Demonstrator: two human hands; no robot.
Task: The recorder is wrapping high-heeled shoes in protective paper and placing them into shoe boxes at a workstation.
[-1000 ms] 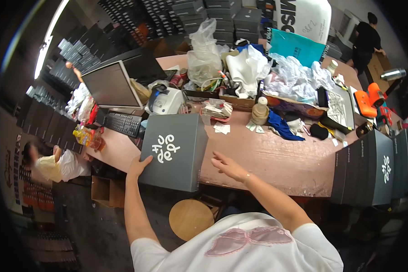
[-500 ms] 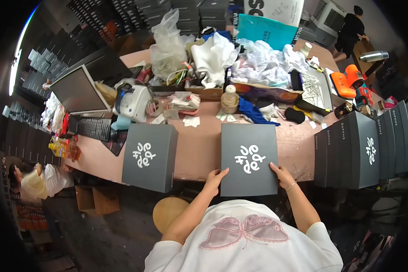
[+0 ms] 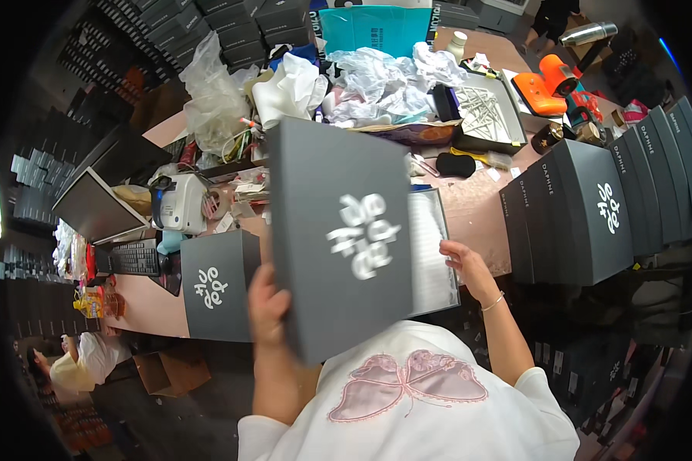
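Observation:
My left hand (image 3: pixel 269 306) grips the left edge of a dark grey shoebox lid (image 3: pixel 344 238) with white lettering. The lid is raised and tilted over the table's front edge. Partly behind it lies the open box (image 3: pixel 447 257), with white paper (image 3: pixel 429 250) showing inside; the lid hides its left part. At the right rim of that box is my right hand (image 3: pixel 470 270), fingers apart and nothing held; whether it touches the rim I cannot tell. A second closed shoebox (image 3: pixel 219 288) sits to the left.
Several grey shoeboxes (image 3: pixel 565 215) stand in a row at right. A monitor (image 3: pixel 100 203), keyboard (image 3: pixel 133 258) and white label printer (image 3: pixel 181 203) are at left. Crumpled white paper (image 3: pixel 384 81), a tray of white sticks (image 3: pixel 484 111) and an orange tape dispenser (image 3: pixel 540 91) lie at the back.
My left hand has lifted the lid off the middle box and swung it up and left, uncovering white paper. My right hand has let go of the lid. The view has shifted.

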